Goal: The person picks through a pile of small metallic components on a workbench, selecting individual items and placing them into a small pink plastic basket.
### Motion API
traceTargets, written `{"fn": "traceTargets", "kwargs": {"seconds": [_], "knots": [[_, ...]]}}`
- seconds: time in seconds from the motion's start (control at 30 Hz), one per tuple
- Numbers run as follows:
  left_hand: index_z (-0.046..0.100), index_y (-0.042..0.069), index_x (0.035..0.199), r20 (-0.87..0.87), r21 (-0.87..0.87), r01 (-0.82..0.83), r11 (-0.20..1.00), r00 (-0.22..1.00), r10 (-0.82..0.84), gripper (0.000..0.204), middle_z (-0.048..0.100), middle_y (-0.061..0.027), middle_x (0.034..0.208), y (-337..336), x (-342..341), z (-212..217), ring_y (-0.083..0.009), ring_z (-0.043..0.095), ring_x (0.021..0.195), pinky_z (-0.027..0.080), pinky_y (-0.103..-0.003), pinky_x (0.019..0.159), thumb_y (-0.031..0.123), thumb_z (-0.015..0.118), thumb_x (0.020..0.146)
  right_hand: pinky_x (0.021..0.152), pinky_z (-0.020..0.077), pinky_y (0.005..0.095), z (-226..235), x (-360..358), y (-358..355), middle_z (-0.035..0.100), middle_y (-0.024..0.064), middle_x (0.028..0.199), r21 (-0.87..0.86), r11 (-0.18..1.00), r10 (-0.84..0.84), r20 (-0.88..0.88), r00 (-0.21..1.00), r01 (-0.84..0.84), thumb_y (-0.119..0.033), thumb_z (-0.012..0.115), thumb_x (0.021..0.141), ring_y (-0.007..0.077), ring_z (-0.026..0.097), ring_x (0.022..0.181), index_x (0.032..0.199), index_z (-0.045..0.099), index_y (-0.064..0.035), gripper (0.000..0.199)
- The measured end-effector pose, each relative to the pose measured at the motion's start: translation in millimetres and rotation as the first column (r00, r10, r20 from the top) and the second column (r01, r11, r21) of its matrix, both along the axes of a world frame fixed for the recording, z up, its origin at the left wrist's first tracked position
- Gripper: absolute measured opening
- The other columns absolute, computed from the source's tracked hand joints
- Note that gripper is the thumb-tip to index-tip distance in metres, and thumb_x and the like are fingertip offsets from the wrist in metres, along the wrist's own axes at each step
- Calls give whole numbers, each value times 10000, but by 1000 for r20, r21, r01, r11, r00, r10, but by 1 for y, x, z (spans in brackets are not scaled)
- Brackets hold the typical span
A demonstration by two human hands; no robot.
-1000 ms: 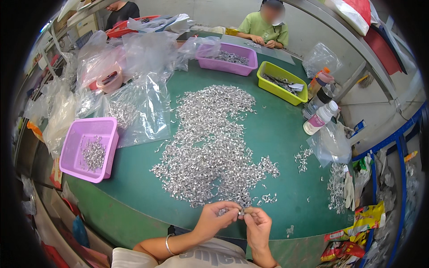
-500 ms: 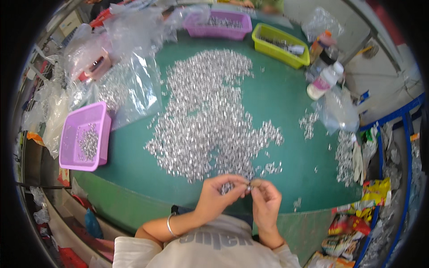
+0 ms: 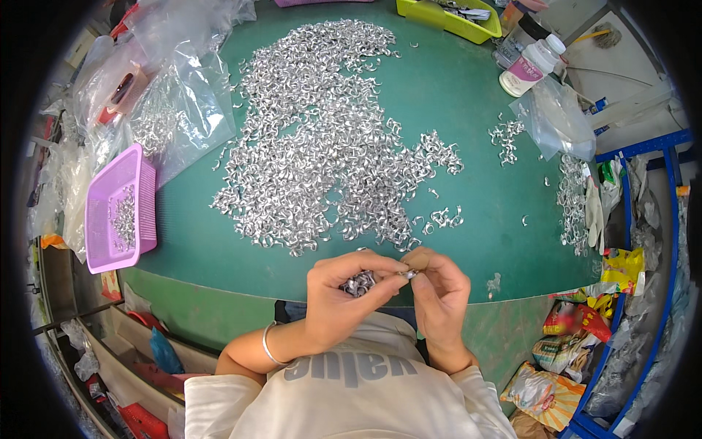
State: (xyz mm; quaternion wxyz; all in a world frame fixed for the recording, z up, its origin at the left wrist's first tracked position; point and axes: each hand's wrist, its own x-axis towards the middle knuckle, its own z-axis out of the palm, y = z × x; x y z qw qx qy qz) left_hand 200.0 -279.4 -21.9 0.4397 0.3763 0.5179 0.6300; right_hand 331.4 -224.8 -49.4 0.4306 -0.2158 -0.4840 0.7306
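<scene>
At the near edge of the green table, my left hand [image 3: 338, 293] is closed around several small curved silver metal pieces [image 3: 359, 283] in its palm. Thumb and forefinger of that hand pinch one more small metal piece [image 3: 409, 274]. My right hand [image 3: 443, 294] meets it there, fingertips closed on the same piece; a brownish cover shows on one of its fingers. The piece's exact form is partly hidden by the fingers. Just beyond both hands spreads a large heap of similar curved metal pieces [image 3: 314, 146].
A purple basket [image 3: 148, 197] with some pieces stands left, beside clear plastic bags [image 3: 194, 110]. Far right are a yellow-green basket [image 3: 468, 28] and a white bottle [image 3: 532, 67]. Smaller piles [image 3: 506, 139] lie to the right, near a pale glove [image 3: 594, 216] and blue shelving [image 3: 651, 293].
The whole view has shifted, so the table and heap sit higher in the picture. My hands stay together at the pinched piece, and the pieces in my left palm show more plainly.
</scene>
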Motion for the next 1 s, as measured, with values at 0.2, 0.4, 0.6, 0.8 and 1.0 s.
{"fn": "traceTargets", "kwargs": {"seconds": [0.2,0.4,0.6,0.8,1.0], "knots": [[630,-30,812,-20,33,-2,999,1000,3,106,604,-89,693,2,1,0,-98,559,595,420,-197,511,-58,627,709,724,425,255,0,0,-2,541,97,910,-85,996,23,-15,1000,-24,39,494,832,133,517,819,954,523,74,129],[631,-30,806,-45,34,12,999,999,-10,104,604,-90,683,1,-1,0,-102,562,588,421,-196,512,-58,630,706,716,426,246,2,-1,-2,540,83,894,-92,996,12,18,1000,-10,33,500,832,122,518,810,946,529,70,123],[628,-35,795,-16,31,7,999,1000,-6,96,611,-98,694,1,0,0,-105,565,586,425,-201,513,-57,637,703,709,421,240,3,-1,-2,540,77,886,-95,995,19,16,1000,-17,27,506,831,117,517,798,941,532,67,120],[629,-32,785,-10,32,6,999,1000,-6,91,611,-93,691,-2,-6,4,-99,554,586,420,-196,518,-63,640,700,706,413,235,6,-4,-3,546,71,873,-129,991,46,17,999,-44,-1,523,831,118,512,796,925,535,57,111],[625,-32,763,-2,69,-51,996,999,52,95,614,-89,687,0,-7,9,-97,550,603,426,-206,535,-56,665,680,735,388,254,15,-10,3,547,84,884,-199,972,120,-42,992,-126,-66,540,837,129,497,814,921,522,53,147]]}}
